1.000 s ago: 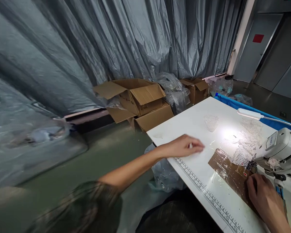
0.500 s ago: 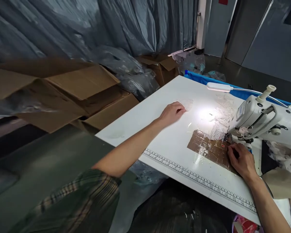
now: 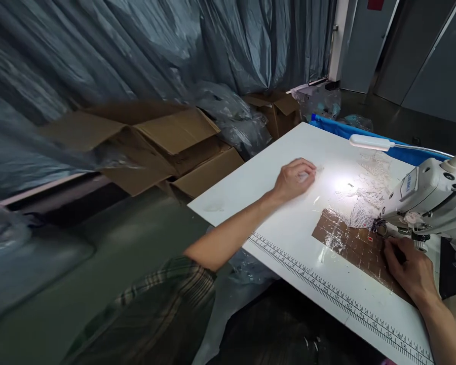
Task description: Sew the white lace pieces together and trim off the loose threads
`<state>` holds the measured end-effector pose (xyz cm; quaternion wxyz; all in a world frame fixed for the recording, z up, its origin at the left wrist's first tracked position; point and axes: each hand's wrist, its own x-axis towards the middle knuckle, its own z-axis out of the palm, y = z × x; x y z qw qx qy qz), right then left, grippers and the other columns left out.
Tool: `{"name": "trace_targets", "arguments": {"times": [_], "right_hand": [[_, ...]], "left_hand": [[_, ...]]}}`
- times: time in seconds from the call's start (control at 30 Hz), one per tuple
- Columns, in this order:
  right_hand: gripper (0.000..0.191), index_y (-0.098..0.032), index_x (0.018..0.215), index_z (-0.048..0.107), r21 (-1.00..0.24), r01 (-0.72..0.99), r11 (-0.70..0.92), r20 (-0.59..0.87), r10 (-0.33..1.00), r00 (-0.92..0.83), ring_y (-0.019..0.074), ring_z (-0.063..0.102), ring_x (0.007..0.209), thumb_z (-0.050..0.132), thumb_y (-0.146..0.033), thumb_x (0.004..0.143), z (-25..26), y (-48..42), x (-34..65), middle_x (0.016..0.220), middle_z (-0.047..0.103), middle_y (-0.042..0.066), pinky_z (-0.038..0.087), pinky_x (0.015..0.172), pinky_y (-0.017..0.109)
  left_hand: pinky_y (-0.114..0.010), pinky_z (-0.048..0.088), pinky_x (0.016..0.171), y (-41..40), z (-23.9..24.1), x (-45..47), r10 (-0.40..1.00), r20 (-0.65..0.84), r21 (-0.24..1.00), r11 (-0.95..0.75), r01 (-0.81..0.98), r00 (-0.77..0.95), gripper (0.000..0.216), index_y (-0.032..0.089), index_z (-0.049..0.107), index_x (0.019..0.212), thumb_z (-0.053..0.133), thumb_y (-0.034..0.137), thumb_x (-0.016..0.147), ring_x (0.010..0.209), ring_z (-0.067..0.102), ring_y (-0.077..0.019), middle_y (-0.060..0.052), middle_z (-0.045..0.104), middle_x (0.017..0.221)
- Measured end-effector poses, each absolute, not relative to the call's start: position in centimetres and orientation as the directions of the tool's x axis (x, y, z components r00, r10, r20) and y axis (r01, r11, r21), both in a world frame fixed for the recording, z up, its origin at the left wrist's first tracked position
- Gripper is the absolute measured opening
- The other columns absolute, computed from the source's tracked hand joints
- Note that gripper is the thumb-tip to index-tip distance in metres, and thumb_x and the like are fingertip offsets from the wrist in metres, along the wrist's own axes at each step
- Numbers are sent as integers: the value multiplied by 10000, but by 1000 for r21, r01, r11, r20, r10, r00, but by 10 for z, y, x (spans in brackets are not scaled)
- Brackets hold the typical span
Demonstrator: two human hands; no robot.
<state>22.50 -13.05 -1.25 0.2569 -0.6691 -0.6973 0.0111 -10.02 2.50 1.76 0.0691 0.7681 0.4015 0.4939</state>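
My left hand (image 3: 294, 181) is over the white table, its fingers curled in a pinch around a small, pale, see-through lace piece (image 3: 319, 169). That piece is blurred and partly hidden by the fingers. Beside the needle area of a white sewing machine (image 3: 410, 195) rests my right hand (image 3: 414, 266), thumb and forefinger drawn together. What lies between those fingers, if anything, is hidden. White lace (image 3: 361, 210) runs up to the presser foot, over the edge of a brown, tape-covered sheet (image 3: 349, 248) on the table.
A lamp (image 3: 370, 142) lights the table (image 3: 251, 187), whose front edge carries a printed ruler (image 3: 327, 291). Open cardboard boxes (image 3: 178, 134) and clear plastic bags (image 3: 231, 109) stand beyond the left edge. Blue material (image 3: 338, 126) lines the far edge.
My left hand has turned, fingers now curled higher, and the pale lace piece beside it has bunched up at the fingers. My right hand stays by the needle. The view has swung left.
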Motion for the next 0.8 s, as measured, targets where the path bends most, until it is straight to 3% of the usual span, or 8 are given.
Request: {"name": "trace_targets", "arguments": {"times": [0.1,0.2,0.27,0.33,0.5,0.6,0.7,0.8], "right_hand": [[438,-220,894,737,-344,931,119,339,941,5,219,667,670,447,-548,910,-11,-130,225,825,748,80,476,569,319],[463,-208,908,749,-356,925,135,320,947,-16,212,657,673,432,-545,917,-9,-129,223,818,742,85,482,587,319],[465,-200,914,753,-355,926,131,309,951,-16,209,647,672,429,-534,919,-8,-128,222,809,735,88,479,598,318],[461,-197,920,755,-343,932,120,309,951,-9,207,637,673,420,-514,924,-9,-127,221,803,727,87,472,608,318],[461,-198,941,754,-324,941,97,284,959,-1,201,624,685,402,-496,924,-9,-127,219,803,701,83,436,601,299],[468,-201,945,749,-337,939,73,258,966,18,200,613,677,397,-508,919,-8,-127,217,790,688,80,412,585,294],[475,-197,891,733,-332,943,-14,265,958,107,207,603,677,384,-520,910,-8,-126,216,748,670,75,377,566,296],[473,-188,774,684,-326,938,-121,309,924,227,216,597,694,362,-511,899,-9,-124,217,754,664,89,345,557,301]], "left_hand": [[-286,575,656,9,10,-79,548,679,439,-836,329,488,198,188,650,747,528,224,898,760,676,-146,-47,736,826],[-277,554,592,-7,1,-62,342,566,453,-889,64,750,226,215,653,729,514,231,907,661,649,-132,-35,728,742],[-301,567,638,-15,-3,-58,212,497,490,-869,-70,842,196,227,661,732,572,284,896,681,656,-140,-45,743,790],[-326,583,707,-20,-4,-58,178,482,531,-838,-125,858,182,221,678,783,610,351,889,773,678,-162,-77,753,923],[-390,565,849,-19,-2,-54,472,505,544,-824,158,723,339,184,650,1120,416,403,1011,1023,637,-210,-118,679,1147],[-430,497,915,-11,1,-38,525,377,451,-824,344,763,427,196,566,1292,363,469,1034,1056,591,-235,-105,637,1207],[-414,455,876,11,5,-14,573,216,359,-799,482,790,454,198,629,1218,363,513,1027,993,568,-243,-97,630,1153],[-435,420,909,42,7,15,548,182,289,-824,488,816,421,198,648,1240,457,481,993,1049,548,-287,-138,604,1224]]}}
